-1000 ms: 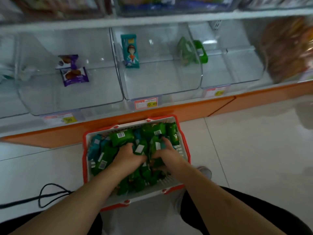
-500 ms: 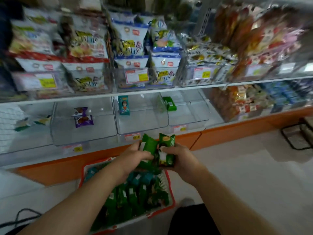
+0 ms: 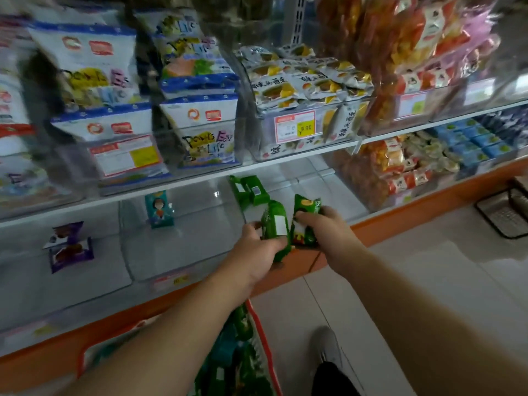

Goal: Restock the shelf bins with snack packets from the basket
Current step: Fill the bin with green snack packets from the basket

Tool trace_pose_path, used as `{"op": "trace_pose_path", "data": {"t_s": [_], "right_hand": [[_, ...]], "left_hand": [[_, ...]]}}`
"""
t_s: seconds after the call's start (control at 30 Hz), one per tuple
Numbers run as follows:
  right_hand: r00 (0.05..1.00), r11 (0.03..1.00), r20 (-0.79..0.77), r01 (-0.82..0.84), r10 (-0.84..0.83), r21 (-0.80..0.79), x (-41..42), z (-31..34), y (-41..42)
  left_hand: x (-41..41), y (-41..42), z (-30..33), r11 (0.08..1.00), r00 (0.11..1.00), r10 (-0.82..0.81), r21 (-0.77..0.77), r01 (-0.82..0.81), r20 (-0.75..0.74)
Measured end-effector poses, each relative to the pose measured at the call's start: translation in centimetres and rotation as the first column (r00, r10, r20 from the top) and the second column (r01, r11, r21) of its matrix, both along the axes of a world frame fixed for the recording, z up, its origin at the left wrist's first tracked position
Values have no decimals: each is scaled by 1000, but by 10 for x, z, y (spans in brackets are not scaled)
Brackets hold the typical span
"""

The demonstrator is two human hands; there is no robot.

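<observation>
Overhead, stocked shelf bins [image 3: 288,132] sit above a clear lower bin [image 3: 183,235]; below, the red basket [image 3: 265,350] holds more packets. Left hand [image 3: 257,252] grips one green snack packet [image 3: 274,224]; right hand [image 3: 323,230] pinches another green packet [image 3: 305,212] just beside it.
</observation>
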State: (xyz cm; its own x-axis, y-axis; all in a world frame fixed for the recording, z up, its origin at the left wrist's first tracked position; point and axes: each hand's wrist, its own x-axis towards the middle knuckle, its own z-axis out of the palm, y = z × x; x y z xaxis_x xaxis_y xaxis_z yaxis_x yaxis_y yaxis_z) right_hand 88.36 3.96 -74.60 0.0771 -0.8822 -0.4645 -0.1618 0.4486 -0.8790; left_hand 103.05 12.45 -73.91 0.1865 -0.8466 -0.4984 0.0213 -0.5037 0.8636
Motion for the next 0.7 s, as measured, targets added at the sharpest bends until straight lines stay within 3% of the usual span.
{"op": "trace_pose_path", "data": {"t_s": [0.2, 0.3, 0.4, 0.47, 0.53, 0.6, 0.7], "right_hand": [[955, 979, -259, -176, 144, -105, 34, -34, -120], [761, 920, -583, -388, 285, -57, 45, -56, -159], [567, 837, -715, -546, 408, 44, 54, -69, -171], [388, 741, -805, -666, 449, 93, 54, -82, -175], [339, 720, -844, -689, 416, 78, 53, -92, -178], [416, 763, -823, -646, 387, 33, 49, -95, -174], [558, 829, -768, -555, 316, -63, 36, -80, -152]], "left_hand": [[-15, -118, -44, 984, 938, 169, -4, -177, 304], [-14, -164, -77, 984, 873, 66, 112, -137, 483], [-7, -185, -97, 962, 827, -10, 230, -144, 561], [-9, -189, -101, 961, 811, -41, 244, -127, 583], [-8, -189, -110, 973, 787, -142, 232, -1, 600], [-11, -181, -115, 983, 712, -166, 167, 69, 682], [-11, -162, -112, 980, 736, -170, 190, 58, 655]]}}
